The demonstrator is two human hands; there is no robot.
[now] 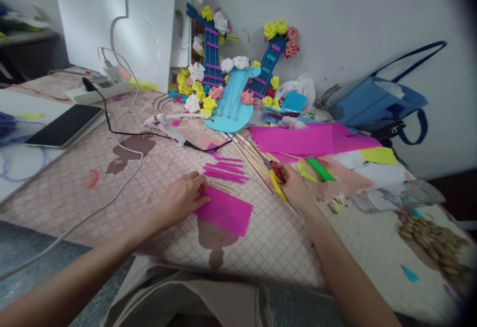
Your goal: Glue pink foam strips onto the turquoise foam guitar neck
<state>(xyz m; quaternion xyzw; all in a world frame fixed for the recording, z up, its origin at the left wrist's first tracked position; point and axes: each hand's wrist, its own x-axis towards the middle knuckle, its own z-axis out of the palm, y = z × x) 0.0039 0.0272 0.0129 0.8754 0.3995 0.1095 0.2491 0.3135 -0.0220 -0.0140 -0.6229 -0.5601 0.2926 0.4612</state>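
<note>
My left hand (pixel 183 198) rests on the table with its fingers curled onto the left end of a small magenta paper rectangle (pixel 227 211). My right hand (pixel 294 184) is closed on a pair of scissors with yellow and red handles (pixel 277 180), beside a bundle of thin wooden sticks (pixel 253 160). Several sticks wrapped in magenta paper (pixel 225 169) lie just beyond the rectangle, between my two hands.
Blue paper guitars with paper flowers (pixel 231 86) lean on the wall behind. Large magenta sheets (pixel 298 139), a green marker (pixel 321 169), a glue gun (pixel 167 123) with its black cable, a phone (pixel 65 124), a power strip (pixel 99 91) and a blue bag (pixel 376 101) lie around.
</note>
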